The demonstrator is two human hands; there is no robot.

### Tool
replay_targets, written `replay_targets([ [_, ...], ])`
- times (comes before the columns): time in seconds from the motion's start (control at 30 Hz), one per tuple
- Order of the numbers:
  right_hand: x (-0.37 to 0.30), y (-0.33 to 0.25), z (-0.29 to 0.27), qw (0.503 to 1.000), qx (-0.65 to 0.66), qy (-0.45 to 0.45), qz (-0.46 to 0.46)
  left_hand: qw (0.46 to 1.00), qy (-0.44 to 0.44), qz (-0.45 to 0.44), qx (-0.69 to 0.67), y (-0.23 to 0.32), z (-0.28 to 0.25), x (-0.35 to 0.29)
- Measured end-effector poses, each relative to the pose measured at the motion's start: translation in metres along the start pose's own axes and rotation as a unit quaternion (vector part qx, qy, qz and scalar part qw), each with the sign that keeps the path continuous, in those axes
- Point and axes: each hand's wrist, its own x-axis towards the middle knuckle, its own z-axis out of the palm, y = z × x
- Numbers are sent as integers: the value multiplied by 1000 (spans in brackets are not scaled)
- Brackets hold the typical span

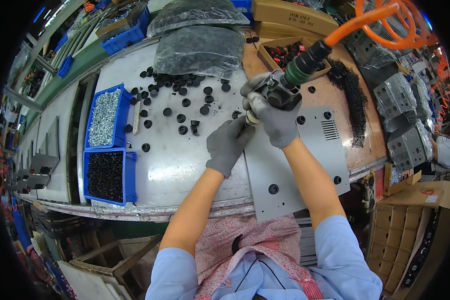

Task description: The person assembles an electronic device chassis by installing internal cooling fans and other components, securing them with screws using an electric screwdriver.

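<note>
My right hand [275, 117], in a grey glove, is wrapped round an air screwdriver [285, 92] with a green and black body, held above the bench. My left hand [228, 145], gloved alike, has its fingers closed at the driver's pale nose [252, 118]; whatever they pinch there is hidden. Below and right of the hands lies a grey metal panel [265, 172] with vent slots and small holes. Several round black feet sit on it, among them one near its front edge [273, 189]. Loose black feet [183, 130] are scattered left of my hands.
Blue bins of silvery hardware [105, 117] and black screws [105, 175] stand at the left. Plastic bags of dark parts [200, 50] lie at the back. An orange coiled hose [365, 22] joins the driver. A carton of red and black parts [270, 62] and black springs [352, 100] sit right.
</note>
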Motion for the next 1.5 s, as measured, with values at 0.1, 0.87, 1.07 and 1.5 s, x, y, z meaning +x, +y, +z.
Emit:
replay_targets([
  [0.1,3,-1,5,1000,22,11,0,1000,-7,-7,5,0,0,0],
  [0.87,-5,-5,1,996,85,-13,-5,999,40,-4,-24,2,6,-2],
  [1.07,-68,-65,-17,983,178,27,-24,921,-3,-123,-370,-7,-12,2],
  [1.5,-129,-100,-35,986,119,90,-68,431,-148,-145,-878,13,2,-91],
])
